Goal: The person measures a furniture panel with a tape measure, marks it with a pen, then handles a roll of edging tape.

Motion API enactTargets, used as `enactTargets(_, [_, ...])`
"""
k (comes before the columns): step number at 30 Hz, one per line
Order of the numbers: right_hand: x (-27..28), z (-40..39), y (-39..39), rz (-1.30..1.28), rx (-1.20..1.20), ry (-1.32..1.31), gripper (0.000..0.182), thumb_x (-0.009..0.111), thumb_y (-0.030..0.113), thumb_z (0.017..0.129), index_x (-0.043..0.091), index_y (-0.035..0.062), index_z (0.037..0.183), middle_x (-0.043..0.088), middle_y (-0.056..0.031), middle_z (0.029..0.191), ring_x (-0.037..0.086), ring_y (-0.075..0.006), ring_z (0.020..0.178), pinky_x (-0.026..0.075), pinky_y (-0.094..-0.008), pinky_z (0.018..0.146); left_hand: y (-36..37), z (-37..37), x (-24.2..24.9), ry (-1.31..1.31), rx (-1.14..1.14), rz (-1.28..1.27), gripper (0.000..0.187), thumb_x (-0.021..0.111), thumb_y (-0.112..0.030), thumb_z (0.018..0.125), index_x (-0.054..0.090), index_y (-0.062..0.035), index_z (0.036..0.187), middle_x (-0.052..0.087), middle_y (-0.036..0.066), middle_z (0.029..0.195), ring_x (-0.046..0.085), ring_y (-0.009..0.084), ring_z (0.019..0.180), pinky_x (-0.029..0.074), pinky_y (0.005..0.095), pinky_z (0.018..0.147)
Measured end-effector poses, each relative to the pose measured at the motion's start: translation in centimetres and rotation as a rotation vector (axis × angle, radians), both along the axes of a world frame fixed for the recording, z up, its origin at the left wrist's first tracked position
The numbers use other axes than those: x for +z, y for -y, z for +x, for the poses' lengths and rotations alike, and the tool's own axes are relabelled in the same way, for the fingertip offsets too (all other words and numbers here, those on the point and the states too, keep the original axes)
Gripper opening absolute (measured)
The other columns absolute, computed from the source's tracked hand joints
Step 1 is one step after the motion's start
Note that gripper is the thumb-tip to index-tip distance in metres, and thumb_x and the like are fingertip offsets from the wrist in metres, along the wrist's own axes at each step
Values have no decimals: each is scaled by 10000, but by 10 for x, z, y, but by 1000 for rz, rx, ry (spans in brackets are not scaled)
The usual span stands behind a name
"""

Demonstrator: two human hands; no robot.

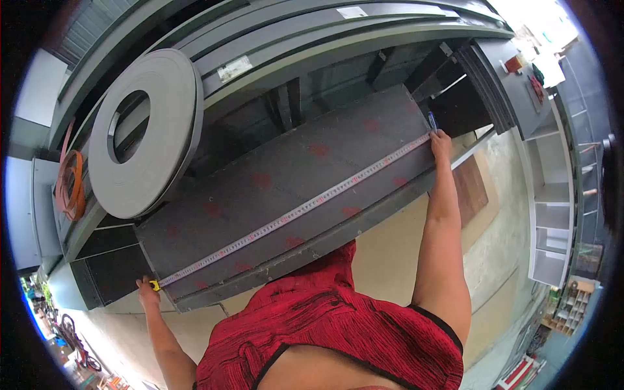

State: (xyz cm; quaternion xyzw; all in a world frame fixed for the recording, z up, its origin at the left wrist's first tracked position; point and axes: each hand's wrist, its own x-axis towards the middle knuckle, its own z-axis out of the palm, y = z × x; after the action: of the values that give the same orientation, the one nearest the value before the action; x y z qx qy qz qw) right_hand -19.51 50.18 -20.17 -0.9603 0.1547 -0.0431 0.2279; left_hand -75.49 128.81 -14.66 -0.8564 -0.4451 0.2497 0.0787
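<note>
A long tape measure [302, 209] is stretched slantwise over a dark grey board [273, 172] with faint red marks. At the board's lower left end, my left hand [148, 292] is closed on a small yellow part [155, 285] at the tape's end; whether this is the case or the tip is too small to tell. My right hand [441, 146] is closed at the upper right end of the tape, over the board's edge. A blue pen [433, 121] sticks up from its fingers.
A large grey roll of edge banding [146, 133] stands at the left, with an orange roll [73, 185] beside it. Long grey panels [312, 49] lie beyond the board. A white shelf unit [551, 195] is at the right.
</note>
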Motion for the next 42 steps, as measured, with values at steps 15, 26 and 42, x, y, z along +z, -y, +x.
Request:
enactTargets(15, [-15, 3, 13, 108, 34, 46, 328, 557, 306, 791, 623, 32, 957, 630, -186, 883, 600, -329, 845, 443, -367, 740, 2, -10, -8, 126, -61, 35, 514, 608, 16, 674, 476, -127, 1149, 392, 169, 1269, 538, 374, 989, 472, 428, 795])
enactTargets(26, [-36, 16, 55, 582, -9, 318, 378, 506, 238, 879, 546, -50, 1120, 546, -134, 1166, 532, -207, 1009, 434, -311, 851, 34, 9, 15, 179, 18, 85, 389, 595, -63, 712, 534, -159, 1085, 484, 134, 1062, 579, 366, 817, 492, 436, 687])
enactTargets(42, [94, -266, -442, 944, 923, -605, 286, 587, 283, 842, 664, 7, 855, 535, 10, 674, 452, -80, 603, 362, -243, 545, 29, 9, 14, 229, -35, 99, 284, 588, -102, 716, 587, -168, 992, 519, 112, 967, 595, 310, 785, 503, 384, 643])
